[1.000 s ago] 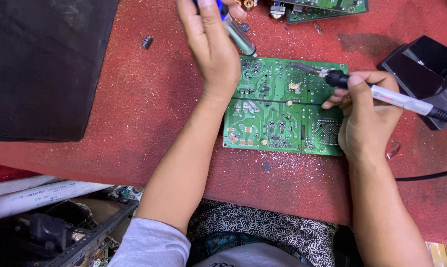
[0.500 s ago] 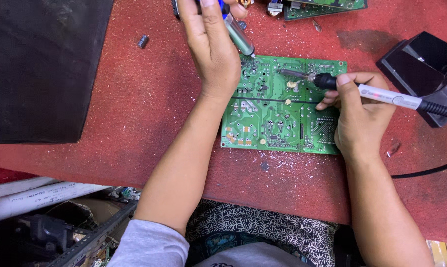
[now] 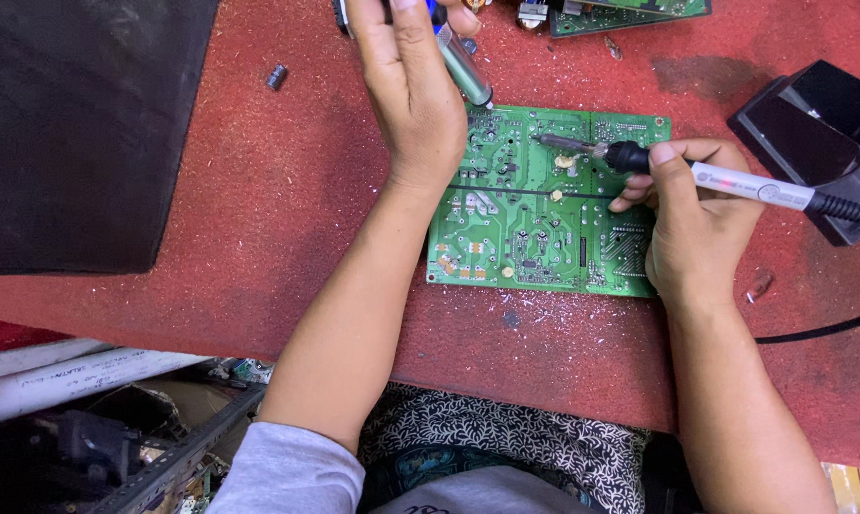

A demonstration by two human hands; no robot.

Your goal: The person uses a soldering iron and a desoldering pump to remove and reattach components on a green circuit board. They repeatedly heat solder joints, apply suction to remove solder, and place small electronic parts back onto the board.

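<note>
Circuit board [image 3: 535,228] laid flat near the red surface's [image 3: 259,209] front edge.
Soldering iron [image 3: 696,176] is gripped by the right hand [image 3: 692,224], tip over the board; a desoldering pump [image 3: 463,67] is gripped by the left hand [image 3: 411,90].

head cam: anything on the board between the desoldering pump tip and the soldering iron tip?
Only bare green circuit board with solder joints lies between the pump tip and the iron tip; nothing loose shows in the head view.

Red worktop [image 3: 259,238], green circuit board [image 3: 535,228], black slab [image 3: 78,124], small cylinder [image 3: 276,76], black stand [image 3: 815,124]
</note>
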